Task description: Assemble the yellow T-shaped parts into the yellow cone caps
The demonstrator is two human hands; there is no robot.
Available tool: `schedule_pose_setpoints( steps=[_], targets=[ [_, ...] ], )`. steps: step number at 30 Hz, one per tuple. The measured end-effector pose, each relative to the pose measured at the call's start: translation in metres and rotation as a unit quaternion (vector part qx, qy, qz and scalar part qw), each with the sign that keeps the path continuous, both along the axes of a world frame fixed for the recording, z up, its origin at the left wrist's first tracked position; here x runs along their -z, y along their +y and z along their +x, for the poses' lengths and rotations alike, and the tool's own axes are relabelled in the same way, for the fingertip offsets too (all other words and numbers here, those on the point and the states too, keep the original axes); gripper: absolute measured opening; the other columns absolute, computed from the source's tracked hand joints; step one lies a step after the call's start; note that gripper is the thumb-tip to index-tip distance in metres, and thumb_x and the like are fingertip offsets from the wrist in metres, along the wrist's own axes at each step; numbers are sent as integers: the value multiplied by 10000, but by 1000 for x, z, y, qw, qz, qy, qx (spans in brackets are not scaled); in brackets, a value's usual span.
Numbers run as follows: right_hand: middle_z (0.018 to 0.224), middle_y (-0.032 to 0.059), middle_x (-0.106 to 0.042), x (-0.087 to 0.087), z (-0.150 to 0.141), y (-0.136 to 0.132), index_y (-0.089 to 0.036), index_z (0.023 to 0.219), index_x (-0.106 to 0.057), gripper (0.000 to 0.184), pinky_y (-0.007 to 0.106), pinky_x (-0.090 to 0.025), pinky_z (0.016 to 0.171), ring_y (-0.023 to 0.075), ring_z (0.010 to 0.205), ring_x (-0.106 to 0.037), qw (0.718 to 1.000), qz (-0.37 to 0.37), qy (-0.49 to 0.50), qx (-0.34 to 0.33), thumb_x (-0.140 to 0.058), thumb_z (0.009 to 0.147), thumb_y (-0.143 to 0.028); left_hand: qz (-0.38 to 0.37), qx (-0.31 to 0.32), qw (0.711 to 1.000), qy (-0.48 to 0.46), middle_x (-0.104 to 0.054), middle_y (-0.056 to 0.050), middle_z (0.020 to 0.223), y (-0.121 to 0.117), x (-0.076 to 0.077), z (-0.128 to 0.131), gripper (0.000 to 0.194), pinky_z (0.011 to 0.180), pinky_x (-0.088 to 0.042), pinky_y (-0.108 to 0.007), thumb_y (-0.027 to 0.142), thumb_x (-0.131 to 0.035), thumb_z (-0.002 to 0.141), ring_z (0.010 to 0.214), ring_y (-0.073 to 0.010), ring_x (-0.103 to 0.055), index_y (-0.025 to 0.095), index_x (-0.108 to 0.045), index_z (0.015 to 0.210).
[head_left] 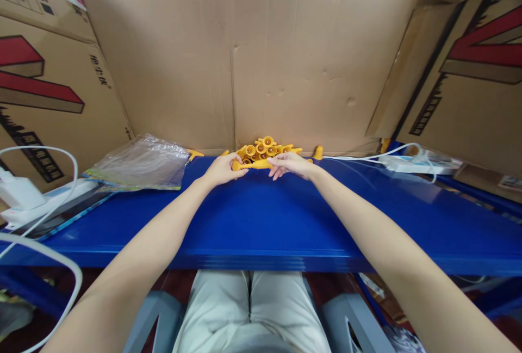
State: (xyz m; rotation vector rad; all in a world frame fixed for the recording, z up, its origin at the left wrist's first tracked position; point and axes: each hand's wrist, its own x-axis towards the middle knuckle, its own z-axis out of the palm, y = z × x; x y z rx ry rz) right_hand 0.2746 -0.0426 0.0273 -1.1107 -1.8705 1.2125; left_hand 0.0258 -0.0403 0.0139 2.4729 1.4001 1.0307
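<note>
A pile of yellow plastic pieces with hollow, cup-like ends lies against the cardboard at the back of the blue shelf. Just in front of it, one long yellow plastic piece stretches level between my hands. My left hand grips its left end, which is wider and rounded. At the right end, the fingers of my right hand pinch the piece; their tips partly hide it. A single yellow cone-shaped piece stands upright to the right of the pile.
On the blue shelf, a clear plastic bag lies at left beside a yellow T-shaped piece. White power strips with cables sit at left and right. Cardboard boxes wall both sides.
</note>
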Motion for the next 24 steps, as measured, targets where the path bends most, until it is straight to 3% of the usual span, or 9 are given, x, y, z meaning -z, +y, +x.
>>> schedule_pose_setpoints(
  steps=[15,24],
  targets=[
    [586,104,-689,0,-9,-3,-134,671,-595,416,219,-509,509,144,499,-655,998,-31,31,40,-532,932,-452,6,-16,1000,11,-501,70,540,0,1,0,316,549,-296,-240,450,-681,662,518,-110,-447,204,-561,820],
    [577,110,-679,2,-11,1,-134,683,-576,519,204,-478,440,148,468,-647,998,-52,14,45,-497,885,-606,-6,-23,1000,15,-491,73,527,-2,-1,1,300,550,-286,-245,434,-675,674,516,-116,-429,206,-542,815]
  ],
)
